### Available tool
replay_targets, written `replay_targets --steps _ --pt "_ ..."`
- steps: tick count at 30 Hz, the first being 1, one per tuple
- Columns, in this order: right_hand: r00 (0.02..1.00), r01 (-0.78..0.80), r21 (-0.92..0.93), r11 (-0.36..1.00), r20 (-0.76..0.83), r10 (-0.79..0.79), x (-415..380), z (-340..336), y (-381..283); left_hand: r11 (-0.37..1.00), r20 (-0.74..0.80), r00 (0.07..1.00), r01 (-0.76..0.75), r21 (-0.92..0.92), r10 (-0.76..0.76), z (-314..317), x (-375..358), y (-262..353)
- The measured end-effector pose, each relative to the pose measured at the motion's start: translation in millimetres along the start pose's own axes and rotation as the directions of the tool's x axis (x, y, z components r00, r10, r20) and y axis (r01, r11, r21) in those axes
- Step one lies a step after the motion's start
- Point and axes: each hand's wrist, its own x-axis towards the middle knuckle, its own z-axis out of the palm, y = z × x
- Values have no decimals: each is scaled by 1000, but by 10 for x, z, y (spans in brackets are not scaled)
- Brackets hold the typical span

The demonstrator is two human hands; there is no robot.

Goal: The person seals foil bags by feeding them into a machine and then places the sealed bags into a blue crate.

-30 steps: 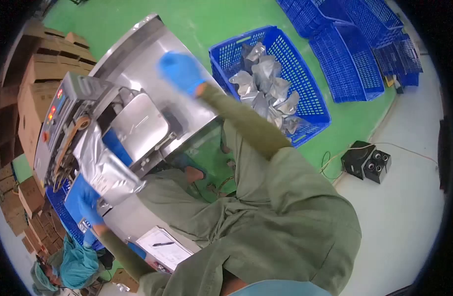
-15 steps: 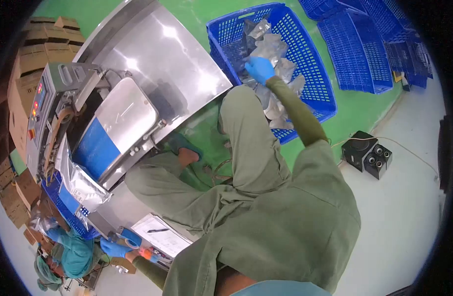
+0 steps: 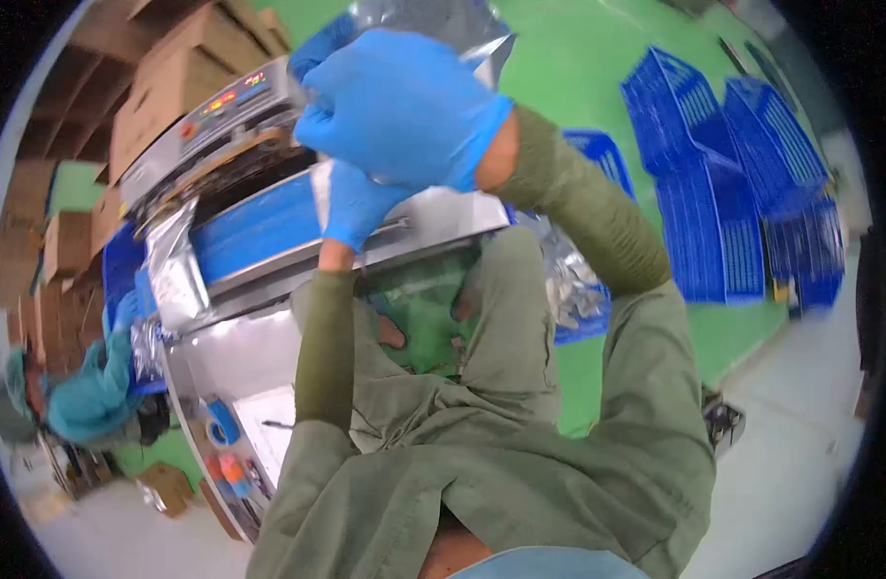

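Both of my hands wear blue gloves and are raised close together above the machine's belt. My right hand [image 3: 399, 111] is closed, fingers curled, against a silver foil pouch [image 3: 433, 17] that shows behind and above it. My left hand [image 3: 356, 205] is just below, its fingers mostly hidden behind the right hand; a pale strip shows along its edge. Beneath them is the sealing machine [image 3: 226, 111] with lit red digits and a blue belt [image 3: 259, 227]. Another foil pouch [image 3: 176, 265] lies at the belt's left end.
A blue crate [image 3: 602, 159] with foil pouches [image 3: 573, 280] stands on the floor to my right. More blue crates [image 3: 718, 232] are beyond it. On the metal table lie blue tape [image 3: 221, 423] and paper [image 3: 266, 425]. A co-worker [image 3: 91, 396] is at far left, near cardboard boxes [image 3: 187, 72].
My right hand has come out of the crate and up over the machine, with a foil pouch. My left hand has risen from beside the tape to join it. The view has turned left.
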Motion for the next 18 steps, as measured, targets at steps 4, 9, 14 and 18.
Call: replay_targets --steps 4,9,14,18 --pt "965 -170 185 968 -166 201 232 352 -352 997 -20 997 -69 -21 68 -552 -115 -759" --pt "751 -493 227 840 -377 542 -457 691 137 983 119 980 170 -71 -161 -864 -157 -1045" --pt "738 -661 376 650 168 653 -596 1378 231 989 229 970 105 -104 -79 -1221 -241 -628" --pt "855 -510 260 820 42 518 -701 1395 265 842 95 982 -191 505 165 -1577 -224 -171"
